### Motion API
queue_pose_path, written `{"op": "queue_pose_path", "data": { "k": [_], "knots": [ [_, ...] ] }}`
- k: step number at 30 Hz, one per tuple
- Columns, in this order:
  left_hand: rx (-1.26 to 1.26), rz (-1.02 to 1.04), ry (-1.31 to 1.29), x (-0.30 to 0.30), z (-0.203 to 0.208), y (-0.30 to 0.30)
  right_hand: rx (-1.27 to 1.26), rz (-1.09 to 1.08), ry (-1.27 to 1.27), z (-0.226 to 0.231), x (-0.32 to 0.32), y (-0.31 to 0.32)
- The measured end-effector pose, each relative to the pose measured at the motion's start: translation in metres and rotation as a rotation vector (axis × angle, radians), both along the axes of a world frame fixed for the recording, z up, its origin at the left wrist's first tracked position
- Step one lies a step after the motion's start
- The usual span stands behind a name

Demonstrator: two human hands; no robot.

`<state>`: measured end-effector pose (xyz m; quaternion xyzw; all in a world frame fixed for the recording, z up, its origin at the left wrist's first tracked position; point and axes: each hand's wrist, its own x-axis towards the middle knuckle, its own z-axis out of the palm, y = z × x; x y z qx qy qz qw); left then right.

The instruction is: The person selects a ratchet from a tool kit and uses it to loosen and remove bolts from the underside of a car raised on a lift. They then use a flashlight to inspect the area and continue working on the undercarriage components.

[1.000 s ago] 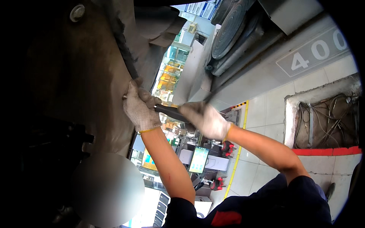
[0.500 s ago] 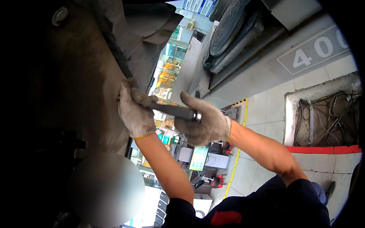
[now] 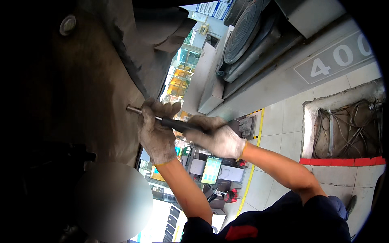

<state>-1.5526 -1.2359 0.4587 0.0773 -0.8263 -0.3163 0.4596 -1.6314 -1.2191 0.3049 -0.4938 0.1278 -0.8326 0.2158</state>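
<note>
A black-handled driver tool [image 3: 183, 126] with a thin metal shaft and a socket-like tip [image 3: 133, 109] lies across both hands. My left hand [image 3: 156, 133], in a grey-white work glove, is closed around the shaft, fingers curled. My right hand [image 3: 219, 137], in a similar glove and slightly blurred, grips the handle's rear end. The tip points left at a large brown-grey, dirty panel [image 3: 101, 89], looking like a vehicle's underside; I cannot tell whether they touch. A round plug [image 3: 67, 25] sits in the panel at upper left.
A dark curved liner [image 3: 162, 28] hangs above my left hand. At upper right, a grey lift beam [image 3: 279, 77] carries a round ribbed pad [image 3: 242, 34]. A floor pit with cables [image 3: 344, 125] is at right. Below stand a lit screen [image 3: 211, 170] and shelves [image 3: 178, 81].
The tool has turned so that its shaft and tip show beyond my left hand. My left hand has shifted right and down, away from the panel; my right hand has moved slightly.
</note>
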Motion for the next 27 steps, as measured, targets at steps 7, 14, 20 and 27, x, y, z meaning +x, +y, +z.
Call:
{"op": "queue_pose_path", "data": {
  "k": [7, 14, 20, 27],
  "knots": [
    [0.051, -0.064, 0.077, -0.004, -0.008, 0.013, -0.232, 1.457, -0.124, -0.008, -0.012, -0.016],
    [0.002, 0.301, 0.098, -0.001, 0.001, 0.007, -0.078, -0.587, 0.000, 0.005, -0.008, 0.011],
    [0.010, 0.086, 0.099, -0.001, -0.003, 0.011, 0.016, 0.994, -0.153, -0.005, -0.015, 0.002],
    [0.094, 0.003, 0.055, 0.013, -0.008, -0.008, 0.157, 0.400, -0.102, -0.018, -0.013, 0.024]
  ]
}}
